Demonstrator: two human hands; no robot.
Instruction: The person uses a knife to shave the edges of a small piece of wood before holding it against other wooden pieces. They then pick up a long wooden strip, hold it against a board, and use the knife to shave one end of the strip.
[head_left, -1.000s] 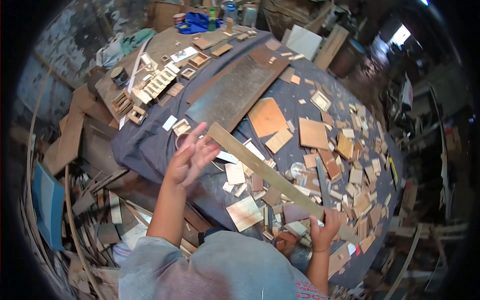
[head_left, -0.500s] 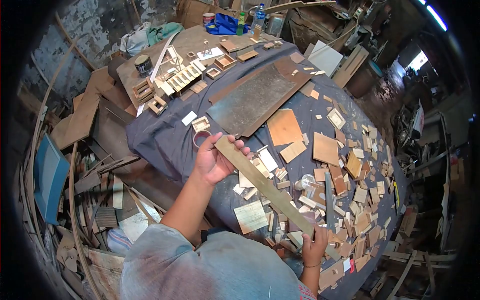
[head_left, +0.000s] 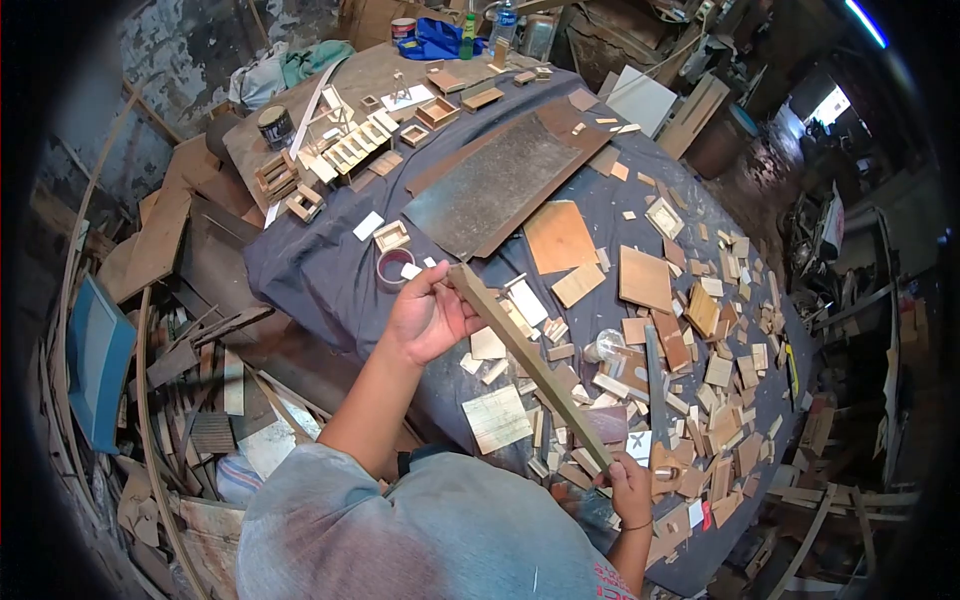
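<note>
A long, narrow wooden strip (head_left: 535,365) slants across the view above the cloth-covered table. At its upper end, my left hand (head_left: 428,318) is closed around it, thumb on the near side. My right hand (head_left: 630,490) pinches the lower end. The strip is tilted so that a narrow edge and part of one face show. Just beyond my left hand lies a roll of tape (head_left: 382,272). Close to my right hand is what looks like a handsaw, with a grey blade (head_left: 655,380) and a brown handle (head_left: 668,472).
Small wood offcuts (head_left: 720,370) crowd the table's right side. A dark curved sheet (head_left: 490,190) lies mid-table. Miniature wooden pieces (head_left: 355,150), a black can (head_left: 276,127) and bottles (head_left: 504,25) stand farther back. Scrap wood and a blue panel (head_left: 100,360) are at the left.
The strip has been turned about its length, from broad face showing to more of its edge. Both hands keep hold of it; the right hand has shifted slightly lower. More of the tape roll shows.
</note>
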